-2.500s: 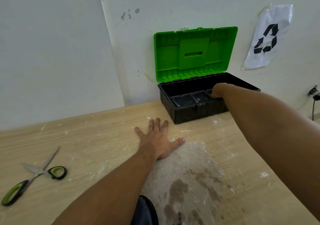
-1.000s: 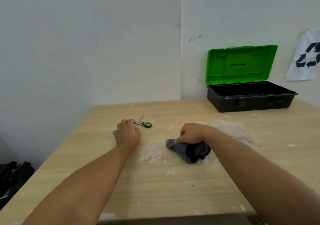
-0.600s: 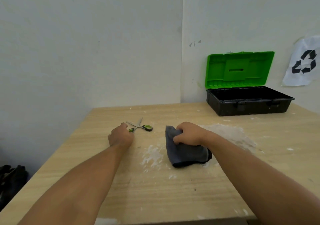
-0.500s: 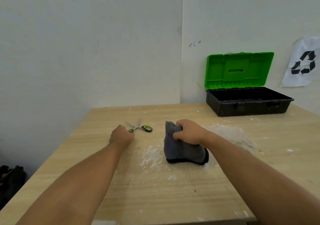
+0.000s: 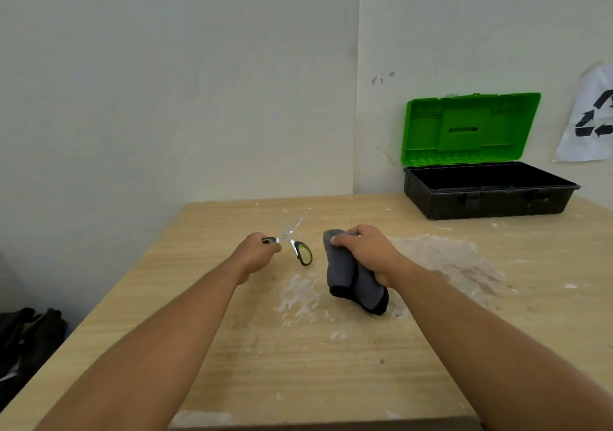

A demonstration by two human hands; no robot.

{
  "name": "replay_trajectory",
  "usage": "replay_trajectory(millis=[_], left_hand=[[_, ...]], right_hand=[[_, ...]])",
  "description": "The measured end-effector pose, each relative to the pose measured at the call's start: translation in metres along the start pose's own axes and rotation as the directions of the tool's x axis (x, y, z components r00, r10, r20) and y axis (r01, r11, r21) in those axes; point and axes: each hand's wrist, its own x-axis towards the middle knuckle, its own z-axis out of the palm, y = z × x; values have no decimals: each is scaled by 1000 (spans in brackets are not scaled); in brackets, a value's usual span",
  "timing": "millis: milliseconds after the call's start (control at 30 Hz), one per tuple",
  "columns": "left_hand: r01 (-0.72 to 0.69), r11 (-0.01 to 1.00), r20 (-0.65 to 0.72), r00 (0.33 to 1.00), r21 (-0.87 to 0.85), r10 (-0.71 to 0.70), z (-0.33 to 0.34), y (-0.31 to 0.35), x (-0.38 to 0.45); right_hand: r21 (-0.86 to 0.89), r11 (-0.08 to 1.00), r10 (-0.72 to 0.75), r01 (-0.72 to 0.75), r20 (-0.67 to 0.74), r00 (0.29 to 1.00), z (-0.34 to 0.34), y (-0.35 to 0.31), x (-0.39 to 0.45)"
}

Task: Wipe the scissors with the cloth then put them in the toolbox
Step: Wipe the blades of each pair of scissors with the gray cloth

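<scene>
My left hand [image 5: 257,253] grips one green-and-black handle of the scissors [image 5: 300,250]. The scissors are spread open and raised off the wooden table [image 5: 298,364], their blades blurred and pointing away from me, the other handle hanging free. Just to the right, my right hand [image 5: 366,253] holds the grey cloth [image 5: 351,279], which droops down onto the table. The black toolbox [image 5: 487,193] stands at the far right against the wall with its green lid [image 5: 469,128] upright. What is inside it is hidden from here.
White dusty smears [image 5: 441,258] cover the table between my hands and the toolbox. A paper with a recycling sign [image 5: 588,122] hangs on the right wall. Dark bags [image 5: 28,337] lie on the floor past the table's left edge.
My left hand has taken a scissor handle and lifted the scissors, which swung open. My right hand raised the cloth more upright. Earlier, my right hand was inside the toolbox.
</scene>
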Motion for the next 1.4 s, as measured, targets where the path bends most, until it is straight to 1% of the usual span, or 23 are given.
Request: replay_trajectory(millis=[33,67,167,267,400,533,600,700,733,767,867,1000,1100,1167,1233,1400], left_hand=[[-17,1000,7,1000,8,17,1,1,-3],[-39,999,8,999,17,39,4,4,-6],[-109,994,-1,994,14,109,12,13,-15],[-168,986,1,986,-8,168,23,23,-23],[-227,974,-25,974,-4,227,38,37,-33],[-251,968,-54,967,-23,249,49,44,-40],[-252,967,-67,966,-37,249,53,47,-42],[-254,967,-76,965,-32,251,58,51,-44],[-254,967,-78,965,-30,251,59,52,-45],[-256,966,-81,964,-27,253,61,53,-45],[-257,966,-95,963,-33,253,63,54,-46],[-269,960,-118,959,-79,259,66,51,-46],[-271,955,-141,957,-123,253,68,48,-46],[-268,953,-147,958,-142,247,69,48,-45],[-278,950,-152,954,-142,257,69,49,-45],[-332,939,-168,934,-86,315,68,53,-46]], right_hand=[[15,1000,-13,14,-30,999,-1,0,0],[-7,999,-45,45,-68,997,-2,0,0],[-183,966,-211,181,-157,965,-6,-2,-1],[-269,925,-327,270,-197,924,-10,-7,-3],[-313,894,-403,320,-251,880,-11,-10,-7],[-337,859,-483,385,-286,827,-9,-12,-11],[-424,795,-573,433,-292,765,-9,-12,-12],[-587,620,-746,521,-233,624,-7,-8,-13],[-618,573,-775,539,-195,601,-6,-5,-14],[-638,537,-791,552,-153,593,-6,-2,-14],[-680,446,-800,582,-12,599,-6,6,-13],[-663,414,-776,624,101,622,-11,12,-12],[-722,351,-739,597,177,650,-20,13,-12],[-767,305,-721,565,202,663,-26,14,-11],[-789,276,-719,549,210,663,-30,13,-10],[-782,309,-713,541,186,676,-35,8,-7]])
